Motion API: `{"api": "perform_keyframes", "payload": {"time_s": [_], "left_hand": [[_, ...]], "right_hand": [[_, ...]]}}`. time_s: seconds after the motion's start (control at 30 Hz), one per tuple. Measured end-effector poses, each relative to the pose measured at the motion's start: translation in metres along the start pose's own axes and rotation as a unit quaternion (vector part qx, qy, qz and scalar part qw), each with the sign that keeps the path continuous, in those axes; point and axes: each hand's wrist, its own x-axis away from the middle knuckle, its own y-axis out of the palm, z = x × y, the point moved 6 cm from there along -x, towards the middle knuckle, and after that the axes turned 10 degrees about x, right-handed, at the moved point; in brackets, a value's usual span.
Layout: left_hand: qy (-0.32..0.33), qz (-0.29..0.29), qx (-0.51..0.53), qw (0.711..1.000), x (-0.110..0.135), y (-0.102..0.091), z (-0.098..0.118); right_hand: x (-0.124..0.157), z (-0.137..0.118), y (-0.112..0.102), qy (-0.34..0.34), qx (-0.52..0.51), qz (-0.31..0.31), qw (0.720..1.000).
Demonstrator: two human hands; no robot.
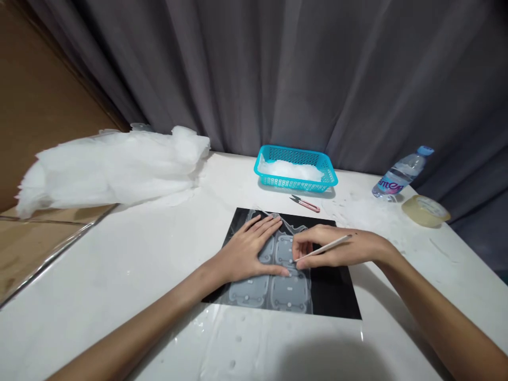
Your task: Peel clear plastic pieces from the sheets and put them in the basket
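Note:
A clear plastic sheet with rounded-square panels [291,292] lies over a black board [335,296] on the white table. My left hand [248,248] rests flat on the sheet with its fingers spread. Between the thumb and fingers of my right hand [329,246] is a thin white stick with a dark end [331,245]. Its lower tip meets the sheet at one of the right-hand panels, by my fingertips. Part of the panels is hidden under my left hand. Beyond the board lie small thread snips [305,203] with pink handles.
A turquoise basket [296,182] holding white material stands at the back. To the right are a water bottle [400,174] and a roll of clear tape [426,210]. Stacked white sheets [115,169] lie at the left, beside cardboard [47,238]. A grey curtain [254,74] hangs behind.

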Motion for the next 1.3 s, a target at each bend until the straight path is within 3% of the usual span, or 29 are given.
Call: {"api": "perform_keyframes", "payload": {"time_s": [0.13, 0.4, 0.57, 0.7, 0.83, 1.1, 1.3], "left_hand": [[-0.008, 0.018, -0.018, 1.0, -0.005, -0.005, -0.011], [-0.038, 0.045, -0.041, 0.997, -0.008, -0.014, -0.026], [0.01, 0.091, -0.048, 0.995, -0.003, -0.021, -0.009], [0.072, 0.046, -0.021, 0.996, 0.003, -0.011, 0.015], [0.045, 0.004, 0.002, 0.999, 0.007, 0.004, 0.022], [0.018, 0.006, 0.035, 0.999, 0.007, 0.008, 0.017], [0.001, 0.03, 0.037, 0.999, 0.01, 0.012, 0.02]], "right_hand": [[-0.001, 0.007, 0.002, -0.007, -0.004, 0.027, 1.0], [0.003, 0.026, 0.016, -0.025, 0.022, 0.143, 0.989], [0.001, 0.025, 0.017, -0.03, 0.039, 0.16, 0.986], [-0.001, 0.021, 0.02, -0.038, 0.057, 0.143, 0.987], [-0.001, 0.02, 0.023, -0.037, 0.072, 0.131, 0.988], [0.002, 0.014, 0.025, -0.044, 0.139, 0.138, 0.98], [-0.005, 0.006, 0.04, -0.084, 0.306, 0.187, 0.93]]}}
